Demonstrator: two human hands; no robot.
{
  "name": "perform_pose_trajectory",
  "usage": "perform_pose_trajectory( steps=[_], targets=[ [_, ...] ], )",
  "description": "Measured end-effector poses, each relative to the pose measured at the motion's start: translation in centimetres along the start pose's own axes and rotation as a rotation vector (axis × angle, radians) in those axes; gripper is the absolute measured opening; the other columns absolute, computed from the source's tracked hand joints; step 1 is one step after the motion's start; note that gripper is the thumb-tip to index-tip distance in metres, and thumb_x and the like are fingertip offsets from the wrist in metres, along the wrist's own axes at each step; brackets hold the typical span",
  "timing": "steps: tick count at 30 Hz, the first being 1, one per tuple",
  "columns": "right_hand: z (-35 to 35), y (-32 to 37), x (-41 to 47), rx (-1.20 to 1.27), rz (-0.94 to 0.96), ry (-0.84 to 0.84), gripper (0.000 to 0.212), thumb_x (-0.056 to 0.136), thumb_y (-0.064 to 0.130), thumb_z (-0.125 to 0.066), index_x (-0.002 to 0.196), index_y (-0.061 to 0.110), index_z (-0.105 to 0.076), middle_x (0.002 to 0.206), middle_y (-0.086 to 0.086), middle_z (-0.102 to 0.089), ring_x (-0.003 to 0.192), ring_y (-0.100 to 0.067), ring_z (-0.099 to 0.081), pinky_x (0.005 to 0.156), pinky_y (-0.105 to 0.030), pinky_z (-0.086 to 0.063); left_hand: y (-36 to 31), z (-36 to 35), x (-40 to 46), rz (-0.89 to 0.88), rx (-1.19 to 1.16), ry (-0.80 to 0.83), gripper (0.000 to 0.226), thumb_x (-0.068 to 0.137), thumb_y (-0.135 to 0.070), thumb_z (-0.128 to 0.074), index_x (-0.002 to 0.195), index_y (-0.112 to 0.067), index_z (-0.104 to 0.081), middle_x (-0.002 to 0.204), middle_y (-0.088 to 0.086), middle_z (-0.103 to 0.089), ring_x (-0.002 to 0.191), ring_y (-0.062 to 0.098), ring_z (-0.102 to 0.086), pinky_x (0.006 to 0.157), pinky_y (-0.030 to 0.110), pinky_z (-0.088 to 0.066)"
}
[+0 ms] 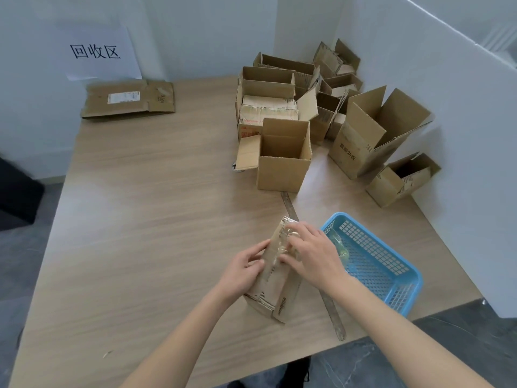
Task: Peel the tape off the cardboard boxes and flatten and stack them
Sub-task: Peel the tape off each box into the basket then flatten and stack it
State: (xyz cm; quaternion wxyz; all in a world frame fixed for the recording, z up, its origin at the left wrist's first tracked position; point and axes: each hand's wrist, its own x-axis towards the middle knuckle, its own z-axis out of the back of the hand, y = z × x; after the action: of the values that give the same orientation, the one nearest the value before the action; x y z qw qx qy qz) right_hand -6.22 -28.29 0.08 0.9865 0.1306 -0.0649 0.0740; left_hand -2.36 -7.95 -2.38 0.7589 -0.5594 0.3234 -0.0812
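A small taped cardboard box (272, 287) lies near the table's front edge, its taped end pointing away from me. My left hand (246, 271) holds its left side, fingers curled against the cardboard. My right hand (310, 253) is on the top of the box, fingertips pinching the clear shiny tape (284, 239) at its far end. A flattened box (128, 99) lies at the far left under a paper sign. Several open boxes (284, 155) stand at the far right.
A blue plastic basket (391, 278) holding crumpled tape sits right of my hands. A long strip of tape or a ruler (333, 312) lies on the wooden table (156, 219) under the box. White walls close in the back and right.
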Motion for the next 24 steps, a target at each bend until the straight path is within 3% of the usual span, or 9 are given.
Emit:
perform_pose_trajectory(
  steps=[1,3,5,6,9,13,16,19,24],
  targets=[
    [-0.3,0.3,-0.1,0.059,-0.058,-0.001,0.026,0.084,0.036,-0.079,0.082,0.015,-0.065,0.129,0.002,-0.066,0.123,-0.022,-0.059,0.093,-0.036,-0.052,-0.1,-0.3,-0.4,0.006,0.031,0.025,0.058,0.097,-0.014,-0.067,0.146,-0.034,-0.047,0.14,-0.004,-0.062,0.129,0.006,-0.056,0.106,0.025,-0.047],
    [-0.9,0.9,-0.5,0.142,-0.174,-0.002,0.018,0.09,0.028,-0.074,0.083,0.015,-0.063,0.123,0.005,-0.069,0.118,-0.02,-0.061,0.089,-0.034,-0.053,0.0,-1.2,-0.9,0.018,0.275,0.085,0.099,0.077,-0.051,-0.084,0.157,-0.031,-0.031,0.157,-0.011,-0.041,0.141,-0.001,-0.041,0.115,0.026,-0.038],
    [-1.1,0.9,-0.5,0.149,-0.235,-0.044,0.013,0.093,0.027,-0.07,0.091,0.015,-0.066,0.109,0.006,-0.072,0.105,-0.021,-0.065,0.079,-0.037,-0.055,0.1,-2.4,-1.4,0.046,0.562,0.08,0.136,0.056,-0.075,-0.076,0.163,-0.022,-0.011,0.165,-0.012,-0.026,0.147,0.009,-0.036,0.114,0.034,-0.039],
    [-1.0,0.8,-0.4,0.165,-0.252,-0.04,0.012,0.094,0.026,-0.07,0.092,0.015,-0.066,0.101,0.005,-0.073,0.096,-0.022,-0.067,0.075,-0.038,-0.054,0.2,-3.0,-1.5,0.053,0.644,0.046,0.137,0.055,-0.075,-0.07,0.163,-0.02,-0.006,0.165,-0.01,-0.027,0.144,0.014,-0.04,0.109,0.035,-0.044],
    [1.1,-1.0,0.9,0.299,-0.353,0.023,0.015,0.093,0.028,-0.072,0.086,0.016,-0.067,0.08,0.005,-0.072,0.075,-0.021,-0.067,0.067,-0.034,-0.051,0.2,-3.2,-1.3,0.012,0.708,-0.042,0.109,0.059,-0.057,-0.064,0.155,-0.028,-0.023,0.144,-0.006,-0.052,0.122,0.023,-0.058,0.09,0.037,-0.052],
    [6.5,-7.8,1.8,0.409,-0.639,-0.095,0.016,0.089,0.029,-0.078,0.078,0.021,-0.069,0.063,0.007,-0.071,0.064,-0.008,-0.07,0.069,-0.038,-0.059,-0.1,3.0,-0.1,-0.029,0.794,0.02,0.081,0.062,-0.045,-0.069,0.139,-0.039,-0.042,0.119,-0.009,-0.066,0.107,0.02,-0.064,0.084,0.034,-0.054],
    [8.0,-11.0,1.0,0.259,-0.607,0.126,0.017,0.083,0.039,-0.082,0.075,0.027,-0.073,0.063,0.01,-0.071,0.068,-0.008,-0.069,0.073,-0.041,-0.061,-0.6,6.6,0.1,-0.037,0.938,0.173,0.084,0.064,-0.043,-0.069,0.143,-0.041,-0.04,0.123,-0.013,-0.063,0.107,0.015,-0.062,0.082,0.028,-0.053],
    [8.1,-11.7,0.7,0.286,-0.568,0.2,0.016,0.077,0.046,-0.084,0.082,0.032,-0.077,0.068,0.017,-0.072,0.07,-0.002,-0.069,0.068,-0.03,-0.059,-1.1,7.9,0.7,-0.03,0.995,0.217,0.084,0.067,-0.038,-0.071,0.145,-0.041,-0.04,0.127,-0.015,-0.06,0.111,0.013,-0.059,0.08,0.026,-0.048],
    [10.0,-13.6,0.4,0.485,-0.597,0.297,0.053,0.059,0.062,-0.089,0.104,0.039,-0.076,0.096,0.022,-0.076,0.089,0.006,-0.07,0.083,-0.024,-0.054,-2.0,9.8,1.6,-0.032,1.076,0.203,0.077,0.068,-0.035,-0.071,0.139,-0.041,-0.045,0.119,-0.015,-0.062,0.105,0.014,-0.058,0.078,0.027,-0.047]
  ],
)
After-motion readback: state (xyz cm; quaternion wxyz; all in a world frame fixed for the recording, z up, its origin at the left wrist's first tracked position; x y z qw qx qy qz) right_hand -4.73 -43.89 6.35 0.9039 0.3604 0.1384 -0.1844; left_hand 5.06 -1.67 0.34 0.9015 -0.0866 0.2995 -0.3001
